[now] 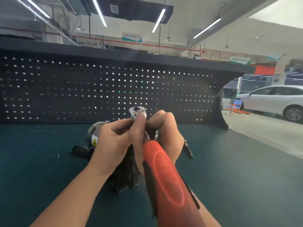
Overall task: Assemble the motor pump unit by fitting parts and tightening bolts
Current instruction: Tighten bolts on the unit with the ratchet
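My left hand [113, 145] grips a small silver metal plate [136, 111] with a round hole, thumb pressed up against it. My right hand [165, 133] pinches the thin shaft of an orange-handled screwdriver [165, 181], whose tip points up into the plate between my fingers. The handle runs back along my right forearm toward the camera. Behind my left hand, a silver motor [95, 131] with a yellow warning label lies on the green mat. A dark pump housing [126, 176] sits under my hands, partly hidden.
A black connector piece [78, 149] lies left of the housing, and small screws [56, 156] lie further left. A dark metal rod [187, 149] rests on the mat to the right. A black pegboard [65, 89] walls off the bench's back.
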{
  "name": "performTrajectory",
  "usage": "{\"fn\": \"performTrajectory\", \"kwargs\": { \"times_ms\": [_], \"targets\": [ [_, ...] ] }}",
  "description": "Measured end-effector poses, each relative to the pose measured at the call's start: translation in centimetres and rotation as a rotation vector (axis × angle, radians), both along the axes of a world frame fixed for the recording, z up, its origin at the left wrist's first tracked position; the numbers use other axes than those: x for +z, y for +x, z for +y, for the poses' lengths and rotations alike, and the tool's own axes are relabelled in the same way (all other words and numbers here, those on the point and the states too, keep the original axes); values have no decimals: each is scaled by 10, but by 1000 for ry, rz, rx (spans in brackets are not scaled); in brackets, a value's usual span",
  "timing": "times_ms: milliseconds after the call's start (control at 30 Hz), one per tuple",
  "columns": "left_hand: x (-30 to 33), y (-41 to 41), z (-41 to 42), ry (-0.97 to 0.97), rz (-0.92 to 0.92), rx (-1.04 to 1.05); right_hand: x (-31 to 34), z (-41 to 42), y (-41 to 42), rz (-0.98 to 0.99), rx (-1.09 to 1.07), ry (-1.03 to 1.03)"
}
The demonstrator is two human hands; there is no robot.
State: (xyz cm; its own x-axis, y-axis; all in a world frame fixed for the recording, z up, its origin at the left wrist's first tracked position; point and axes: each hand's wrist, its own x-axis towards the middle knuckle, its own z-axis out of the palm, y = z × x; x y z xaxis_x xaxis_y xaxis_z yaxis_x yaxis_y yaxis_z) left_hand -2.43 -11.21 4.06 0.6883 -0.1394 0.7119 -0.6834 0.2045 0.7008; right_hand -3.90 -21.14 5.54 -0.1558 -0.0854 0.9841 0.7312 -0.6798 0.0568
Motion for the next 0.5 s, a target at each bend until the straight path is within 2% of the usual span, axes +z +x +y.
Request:
{"fn": "performTrajectory", "kwargs": {
  "times_ms": [67,167,233,300,367,433,500],
  "targets": [
    [0,0,1,15,11,-10,-5,4,-1,119,158,86],
    [-2,7,4,65,31,-12,-8,2,1,192,507,472],
    [-4,10,5,74,53,27,-3,-9,11,267,583,672],
    [-3,9,4,90,43,74,-1,-22,25,490,672,925],
    [-4,9,3,106,11,118,-3,-28,33,732,912,1061],
    [-3,11,3,113,-1,134,-6,-25,36,674,1102,1138],
    [-4,11,3,94,-1,136,-1,-15,25,435,971,1095]
  ]
}}
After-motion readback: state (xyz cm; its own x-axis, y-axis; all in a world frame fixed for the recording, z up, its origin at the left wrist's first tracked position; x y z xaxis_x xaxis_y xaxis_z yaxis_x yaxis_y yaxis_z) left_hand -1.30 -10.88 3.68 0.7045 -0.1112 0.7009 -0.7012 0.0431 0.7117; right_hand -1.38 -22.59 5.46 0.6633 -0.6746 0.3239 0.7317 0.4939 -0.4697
